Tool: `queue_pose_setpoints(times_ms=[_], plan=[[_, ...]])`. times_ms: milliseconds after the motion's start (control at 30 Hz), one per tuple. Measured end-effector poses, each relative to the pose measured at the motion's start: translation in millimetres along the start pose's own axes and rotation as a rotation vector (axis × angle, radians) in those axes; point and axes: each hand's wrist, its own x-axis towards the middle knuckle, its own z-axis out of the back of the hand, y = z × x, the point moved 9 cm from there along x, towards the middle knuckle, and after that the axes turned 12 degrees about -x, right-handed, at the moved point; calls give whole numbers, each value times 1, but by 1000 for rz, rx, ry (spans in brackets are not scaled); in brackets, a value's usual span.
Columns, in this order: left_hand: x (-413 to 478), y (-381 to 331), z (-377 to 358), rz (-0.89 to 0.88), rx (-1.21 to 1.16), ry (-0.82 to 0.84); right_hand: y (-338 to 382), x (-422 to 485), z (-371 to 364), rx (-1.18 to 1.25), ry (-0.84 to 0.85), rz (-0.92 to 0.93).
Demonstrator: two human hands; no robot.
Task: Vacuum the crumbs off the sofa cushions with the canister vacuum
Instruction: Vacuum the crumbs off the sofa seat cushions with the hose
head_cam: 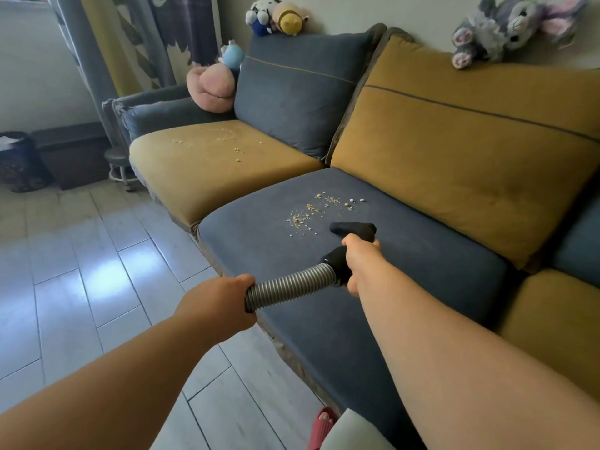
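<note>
The right hand (360,264) grips the black handle (337,266) at the end of the ribbed grey hose (289,287), fingers wrapped round it, with the arm stretched out over the blue seat cushion (422,287). The black nozzle (352,229) shows on the far side of that hand, over the middle of this cushion; whether it presses into the fabric or sits just above it cannot be told. A patch of crumbs (319,209) lies just beyond the nozzle, toward the cushion's back edge, with a few pale bits trailing right, near the foot of the mustard back cushion (470,151). The left hand (224,303) is closed round the hose lower down, just off the cushion's front edge, above the pale tiled floor (81,287). The mustard seat cushion (207,180) to the left meets the blue one along its side edge and bears a second patch of crumbs (227,142) near its back edge, in front of the blue back cushion (292,92). A pink plush toy (211,89) leans in the sofa's far left corner, and a grey plush rabbit (500,27) lies along the top edge of the mustard back cushion. A red slipper (323,427) shows on the floor by the sofa's front edge.
</note>
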Motion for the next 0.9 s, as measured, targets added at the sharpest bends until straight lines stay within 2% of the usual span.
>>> queue_pose_setpoints(times_ms=[300,900], plan=[[-13,34,9,-6,-5,36,-19,-27,-23,78,-45,5],[-32,95,42,78,35,-18,-3,-44,-104,58,65,29]])
